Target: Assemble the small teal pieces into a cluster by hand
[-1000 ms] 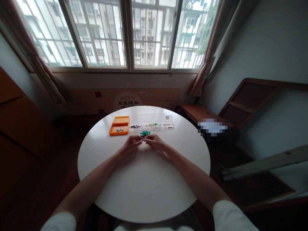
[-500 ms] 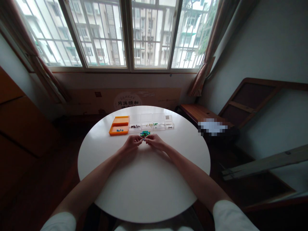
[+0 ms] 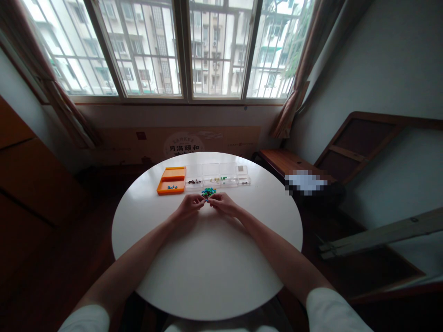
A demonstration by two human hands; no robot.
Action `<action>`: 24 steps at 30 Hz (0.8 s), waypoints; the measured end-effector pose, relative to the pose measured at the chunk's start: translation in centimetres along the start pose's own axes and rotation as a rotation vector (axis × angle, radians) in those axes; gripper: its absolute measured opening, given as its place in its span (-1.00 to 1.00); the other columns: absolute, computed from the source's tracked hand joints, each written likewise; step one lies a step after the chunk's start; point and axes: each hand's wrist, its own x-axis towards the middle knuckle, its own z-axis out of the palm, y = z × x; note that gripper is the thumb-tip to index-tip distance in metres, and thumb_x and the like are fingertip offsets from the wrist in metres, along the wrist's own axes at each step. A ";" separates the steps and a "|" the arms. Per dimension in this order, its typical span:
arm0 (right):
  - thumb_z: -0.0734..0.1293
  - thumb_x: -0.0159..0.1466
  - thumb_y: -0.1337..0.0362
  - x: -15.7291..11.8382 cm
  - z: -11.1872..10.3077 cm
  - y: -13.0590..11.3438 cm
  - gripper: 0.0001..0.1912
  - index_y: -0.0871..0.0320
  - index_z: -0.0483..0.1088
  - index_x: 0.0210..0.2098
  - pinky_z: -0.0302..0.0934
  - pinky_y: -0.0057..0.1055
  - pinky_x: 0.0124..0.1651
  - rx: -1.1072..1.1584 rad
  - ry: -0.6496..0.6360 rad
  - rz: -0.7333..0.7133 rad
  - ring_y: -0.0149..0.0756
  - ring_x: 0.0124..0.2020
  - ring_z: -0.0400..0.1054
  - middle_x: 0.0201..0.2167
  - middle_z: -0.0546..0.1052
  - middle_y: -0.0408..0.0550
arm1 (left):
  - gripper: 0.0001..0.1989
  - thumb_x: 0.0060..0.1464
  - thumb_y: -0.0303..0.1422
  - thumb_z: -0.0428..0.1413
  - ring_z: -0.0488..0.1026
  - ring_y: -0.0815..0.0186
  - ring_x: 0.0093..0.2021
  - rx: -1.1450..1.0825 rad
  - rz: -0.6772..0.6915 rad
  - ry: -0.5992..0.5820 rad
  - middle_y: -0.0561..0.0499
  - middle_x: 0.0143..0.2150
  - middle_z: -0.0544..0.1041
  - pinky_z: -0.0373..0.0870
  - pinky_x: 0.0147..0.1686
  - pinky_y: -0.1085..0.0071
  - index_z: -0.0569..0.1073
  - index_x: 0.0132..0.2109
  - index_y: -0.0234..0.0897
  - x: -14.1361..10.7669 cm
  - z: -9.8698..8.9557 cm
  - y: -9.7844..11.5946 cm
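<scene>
My left hand (image 3: 193,203) and my right hand (image 3: 222,203) meet near the middle of the table, fingertips pinched together. Between them is a tiny blue piece (image 3: 206,200), too small to name; both hands seem to grip it. Just beyond the fingertips lies a pile of small green, blue and dark pieces (image 3: 209,192), partly hidden by the hands. An open orange case (image 3: 174,171) stands behind my left hand, with a few blue pieces (image 3: 172,187) in its near half.
The round white table (image 3: 207,267) carries several open clear plastic boxes (image 3: 228,182) in a row right of the orange case, holding brown, cream and green bits. A wooden bench (image 3: 294,163) stands beyond the table's right edge. Windows (image 3: 218,55) fill the far wall.
</scene>
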 end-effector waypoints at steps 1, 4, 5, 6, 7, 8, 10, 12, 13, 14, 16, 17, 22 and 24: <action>0.34 0.06 0.02 0.0 0.0 0.0 -0.60 0.30 0.43 -0.45 0.00 -0.53 -0.54 0.003 -0.003 0.000 -0.50 -0.59 0.16 -0.61 0.37 -0.13 | -0.71 0.03 -0.22 0.07 0.31 0.47 -0.57 0.004 0.000 0.001 0.03 -0.57 0.42 0.19 -0.61 0.61 0.51 -0.38 -0.42 0.0 0.0 0.1; 0.34 0.06 0.02 0.0 0.0 0.1 -0.60 0.31 0.43 -0.45 0.00 -0.53 -0.54 0.004 -0.006 -0.006 -0.51 -0.59 0.15 -0.62 0.36 -0.14 | -0.71 0.02 -0.23 0.08 0.31 0.47 -0.58 0.011 -0.003 0.000 0.03 -0.58 0.42 0.18 -0.61 0.60 0.50 -0.39 -0.42 0.0 0.0 0.1; 0.34 0.06 0.02 0.0 0.0 0.0 -0.60 0.31 0.44 -0.45 0.00 -0.53 -0.54 0.001 -0.005 -0.007 -0.50 -0.59 0.15 -0.62 0.36 -0.14 | -0.71 0.02 -0.23 0.08 0.30 0.47 -0.59 0.011 -0.002 0.001 0.03 -0.58 0.42 0.18 -0.61 0.60 0.50 -0.40 -0.42 0.0 0.0 0.1; 0.34 0.05 0.02 0.0 0.0 0.0 -0.60 0.30 0.44 -0.46 0.00 -0.52 -0.53 -0.001 -0.004 -0.007 -0.50 -0.59 0.15 -0.62 0.37 -0.14 | -0.71 0.02 -0.23 0.08 0.30 0.47 -0.58 0.011 0.000 0.002 0.03 -0.58 0.42 0.18 -0.61 0.59 0.50 -0.40 -0.42 0.1 0.0 0.1; 0.34 0.05 0.01 0.0 0.0 0.0 -0.60 0.30 0.44 -0.46 0.01 -0.52 -0.53 0.001 -0.001 -0.006 -0.50 -0.59 0.15 -0.62 0.37 -0.14 | -0.71 0.01 -0.23 0.08 0.30 0.47 -0.58 0.010 0.002 0.004 0.03 -0.57 0.43 0.19 -0.60 0.59 0.50 -0.40 -0.42 0.1 0.0 0.0; 0.35 0.04 0.01 0.0 0.0 -0.1 -0.60 0.30 0.45 -0.46 0.01 -0.52 -0.52 0.007 0.003 -0.004 -0.50 -0.59 0.16 -0.62 0.37 -0.14 | -0.72 0.01 -0.23 0.08 0.30 0.47 -0.58 0.009 0.004 0.004 0.03 -0.57 0.43 0.19 -0.60 0.59 0.50 -0.40 -0.42 0.1 0.0 0.0; 0.36 0.03 0.01 0.0 0.1 -0.1 -0.60 0.30 0.45 -0.44 0.02 -0.51 -0.52 0.028 0.011 0.004 -0.50 -0.59 0.16 -0.61 0.38 -0.14 | -0.72 0.01 -0.24 0.09 0.29 0.47 -0.58 0.005 0.008 0.005 0.03 -0.58 0.43 0.18 -0.60 0.60 0.50 -0.42 -0.42 0.2 0.0 -0.1; 0.36 0.02 0.02 0.0 0.1 0.0 -0.60 0.30 0.46 -0.43 0.01 -0.52 -0.52 0.047 0.020 0.017 -0.49 -0.58 0.17 -0.60 0.39 -0.13 | -0.73 0.00 -0.25 0.09 0.29 0.47 -0.58 -0.002 0.012 0.006 0.03 -0.59 0.42 0.18 -0.60 0.60 0.49 -0.43 -0.42 0.2 0.0 -0.1; 0.37 0.02 0.02 0.0 0.1 0.0 -0.60 0.30 0.46 -0.42 0.01 -0.52 -0.53 0.055 0.021 0.024 -0.49 -0.58 0.17 -0.60 0.39 -0.13 | -0.73 0.00 -0.25 0.09 0.29 0.48 -0.58 -0.004 0.015 0.009 0.03 -0.59 0.42 0.18 -0.60 0.60 0.49 -0.43 -0.42 0.2 0.0 -0.1; 0.37 0.02 0.03 0.0 0.1 0.0 -0.60 0.30 0.46 -0.42 0.00 -0.52 -0.53 0.062 0.020 0.028 -0.49 -0.58 0.17 -0.59 0.39 -0.13 | -0.74 0.00 -0.26 0.09 0.29 0.48 -0.58 -0.005 0.017 0.013 0.03 -0.59 0.43 0.18 -0.60 0.60 0.49 -0.44 -0.42 0.2 0.0 -0.1; 0.37 0.01 0.04 0.0 0.0 0.1 -0.61 0.30 0.46 -0.41 0.01 -0.51 -0.53 0.072 0.015 0.027 -0.49 -0.58 0.17 -0.58 0.39 -0.13 | -0.74 0.00 -0.26 0.09 0.29 0.48 -0.58 -0.005 0.016 0.019 0.03 -0.59 0.43 0.19 -0.60 0.60 0.49 -0.44 -0.42 0.2 0.0 0.0; 0.38 0.01 0.04 0.0 0.0 0.1 -0.61 0.30 0.47 -0.41 0.01 -0.51 -0.53 0.076 0.013 0.023 -0.49 -0.57 0.17 -0.58 0.39 -0.13 | -0.74 0.00 -0.26 0.09 0.29 0.48 -0.58 -0.005 0.014 0.019 0.03 -0.59 0.43 0.19 -0.61 0.60 0.49 -0.44 -0.42 0.2 0.0 0.1; 0.38 0.00 0.04 0.0 0.0 0.1 -0.61 0.31 0.46 -0.42 0.01 -0.50 -0.52 0.063 0.010 0.012 -0.49 -0.58 0.17 -0.59 0.38 -0.13 | -0.73 0.01 -0.25 0.08 0.30 0.47 -0.58 -0.005 0.013 0.006 0.03 -0.59 0.43 0.19 -0.60 0.60 0.48 -0.45 -0.41 0.2 -0.1 0.3; 0.37 0.01 0.03 0.0 0.0 0.0 -0.61 0.31 0.45 -0.43 0.00 -0.50 -0.52 0.046 0.010 0.010 -0.49 -0.58 0.16 -0.60 0.38 -0.13 | -0.73 0.00 -0.25 0.08 0.30 0.47 -0.58 -0.008 0.012 0.005 0.03 -0.59 0.42 0.19 -0.60 0.59 0.48 -0.46 -0.41 0.1 -0.1 0.4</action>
